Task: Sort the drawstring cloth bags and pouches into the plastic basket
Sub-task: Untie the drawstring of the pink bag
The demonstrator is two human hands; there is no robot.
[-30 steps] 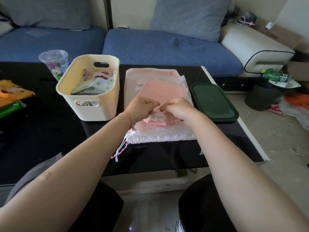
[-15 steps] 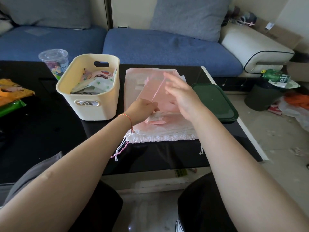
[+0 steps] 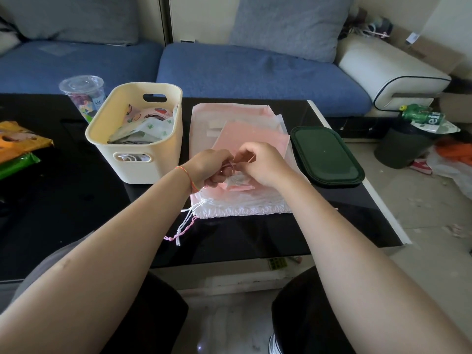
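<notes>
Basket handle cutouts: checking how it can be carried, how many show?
2: one handle cutout in the cream basket's far end wall, another in its near end wall.

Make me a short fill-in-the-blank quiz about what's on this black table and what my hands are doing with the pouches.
1. The cream plastic basket stands to the ____ of the pink stack of cloth bags.
2. The flat dark green plastic lid lies on the stack's ____ side.
3. The left hand and right hand both pinch a small ____ drawstring pouch.

Missing words: left; right; pink
</notes>
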